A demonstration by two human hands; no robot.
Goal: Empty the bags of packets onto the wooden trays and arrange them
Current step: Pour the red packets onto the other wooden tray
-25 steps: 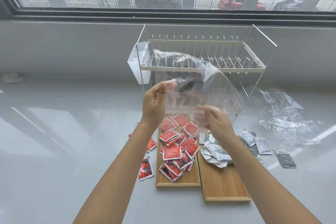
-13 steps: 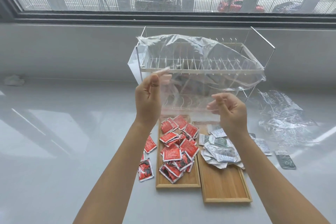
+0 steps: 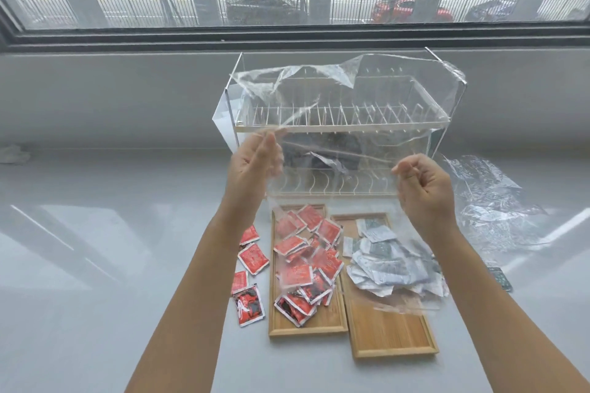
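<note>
I hold a clear plastic bag (image 3: 338, 150) spread wide in the air in front of the dish rack. My left hand (image 3: 252, 166) pinches its left edge and my right hand (image 3: 421, 191) grips its right edge. Below lie two wooden trays side by side. The left tray (image 3: 306, 325) carries a heap of red packets (image 3: 306, 258). The right tray (image 3: 392, 338) has a pile of silver-grey packets (image 3: 386, 262) at its far end. Several red packets (image 3: 250, 281) lie on the counter left of the trays.
A two-tier wire dish rack (image 3: 338, 124) stands behind the trays against the wall. Another crumpled clear bag (image 3: 491, 201) lies on the counter at the right, with a dark packet (image 3: 501, 277) near it. The grey counter (image 3: 95, 265) stretches left.
Both hands have drawn apart and the bag has spread wider and flatter. Its top edge has risen above the rack and its lower part hangs over the trays.
</note>
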